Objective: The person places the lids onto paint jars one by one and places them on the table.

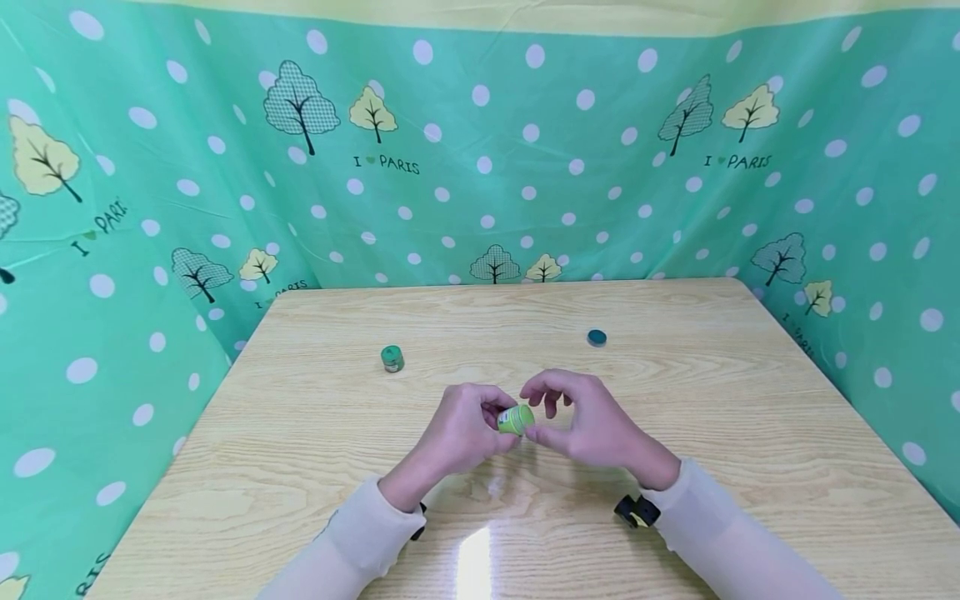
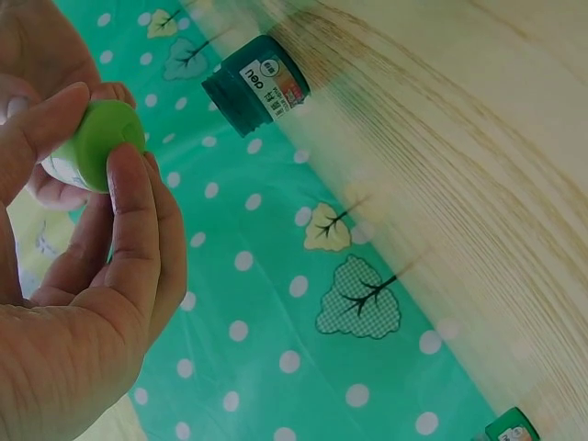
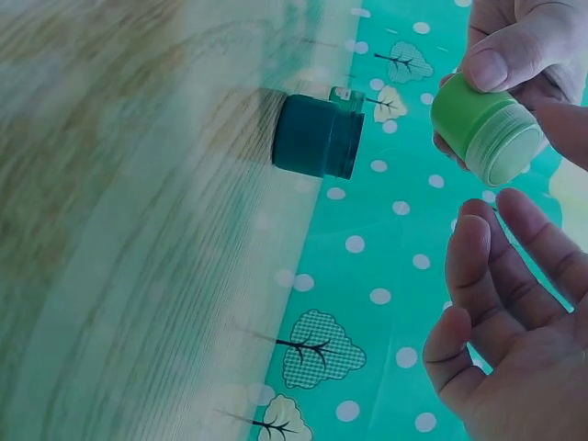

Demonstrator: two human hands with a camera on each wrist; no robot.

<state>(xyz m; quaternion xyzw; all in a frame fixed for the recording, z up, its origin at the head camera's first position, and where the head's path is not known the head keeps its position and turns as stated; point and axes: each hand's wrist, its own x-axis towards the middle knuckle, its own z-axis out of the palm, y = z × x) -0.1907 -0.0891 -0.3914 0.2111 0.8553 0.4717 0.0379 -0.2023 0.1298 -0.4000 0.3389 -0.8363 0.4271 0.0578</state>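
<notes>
My left hand [image 1: 468,421] grips a small light green jar [image 1: 512,420], fingers and thumb round its body, tilted with its ridged round end facing right. In the right wrist view that ridged end [image 3: 505,147] shows plainly; the left wrist view shows a smooth green end [image 2: 112,145]. The right hand [image 1: 588,421] is beside the ridged end, thumb right at its edge. Its other fingers [image 3: 501,266] stand apart from the jar, loosely bent with nothing between them.
A green jar [image 1: 392,358] stands on the wooden table [image 1: 300,467], far left of the hands. A dark teal round thing [image 1: 597,337] sits at the back right. Both wrist views show a dark teal jar [image 2: 262,84]. A polka-dot curtain [image 1: 480,167] borders the table.
</notes>
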